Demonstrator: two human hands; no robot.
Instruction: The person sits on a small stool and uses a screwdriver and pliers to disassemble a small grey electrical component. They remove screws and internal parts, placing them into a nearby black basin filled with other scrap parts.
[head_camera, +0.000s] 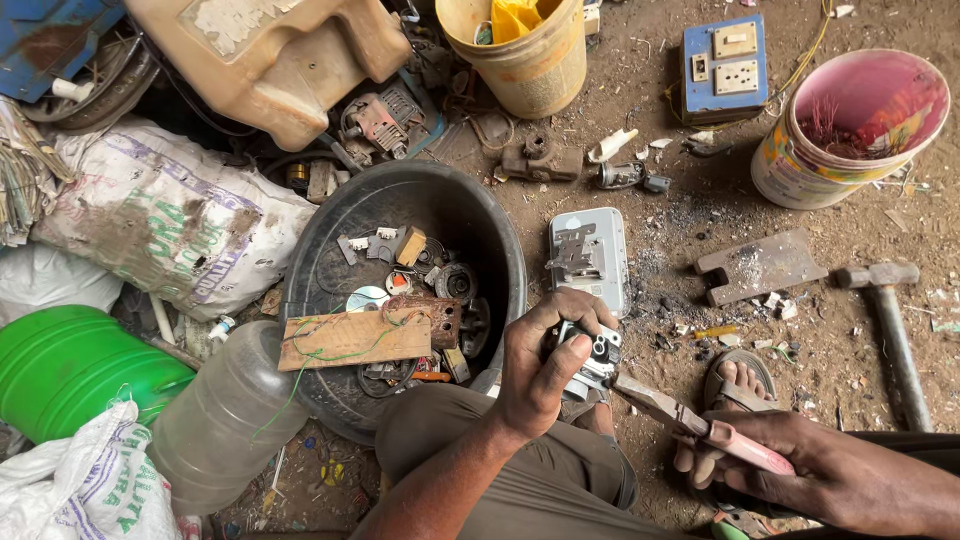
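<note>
Left hand (540, 365) fingers clench a metal part (592, 362); right hand (790, 470) grips pliers (700, 425) (pink-handled).

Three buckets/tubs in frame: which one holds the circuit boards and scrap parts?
The black tub beside the left hand; the yellow bucket and pink-lined bucket hold none.

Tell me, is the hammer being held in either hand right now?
No. The hammer lies on the dirt ground, apart from both hands; the right hand holds pliers and the left hand grips a small metal part.
</note>
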